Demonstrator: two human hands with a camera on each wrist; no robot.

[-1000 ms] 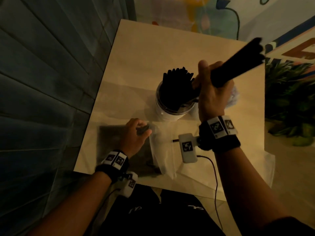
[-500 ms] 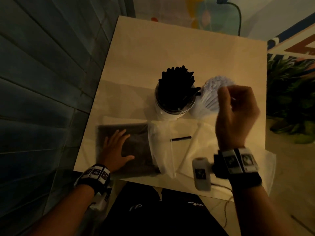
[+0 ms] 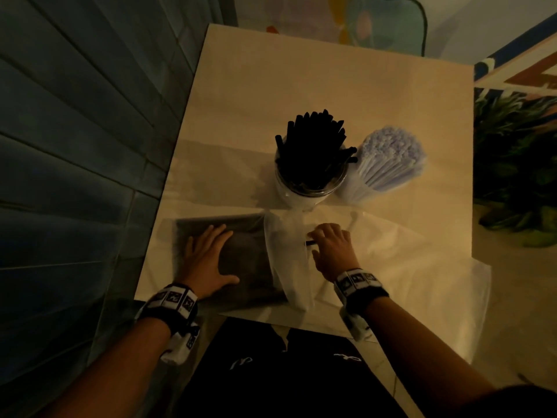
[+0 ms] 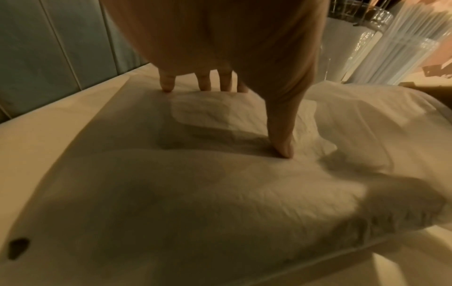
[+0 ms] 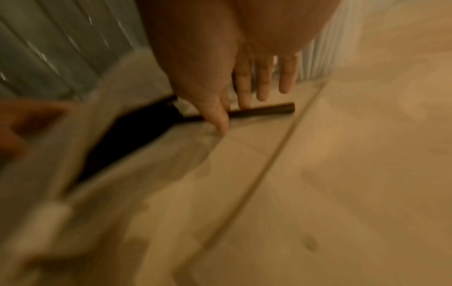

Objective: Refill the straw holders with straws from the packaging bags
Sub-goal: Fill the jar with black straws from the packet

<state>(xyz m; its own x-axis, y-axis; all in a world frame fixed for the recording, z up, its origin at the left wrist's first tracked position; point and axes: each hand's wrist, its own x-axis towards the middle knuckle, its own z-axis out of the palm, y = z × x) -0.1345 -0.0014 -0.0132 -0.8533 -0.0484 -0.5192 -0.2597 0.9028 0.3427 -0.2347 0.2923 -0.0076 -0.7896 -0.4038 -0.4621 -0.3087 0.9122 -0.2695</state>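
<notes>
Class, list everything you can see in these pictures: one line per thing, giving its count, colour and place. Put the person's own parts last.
Table: one, pale beige, centre of the head view.
Glass holder: one, clear, mid-table, packed with black straws.
Pale straw bundle: one, whitish, right beside the holder.
Straw bag: one, clear plastic with dark contents, near edge on the left.
Empty bag: one, clear, flat on the near right.
Loose straw: one, black, lying at the straw bag's mouth.
Plant: one, green, right of the table.
Panelled wall: grey-blue, on the left.
Left hand: flat on the straw bag.
Right hand: fingers on the loose straw.
</notes>
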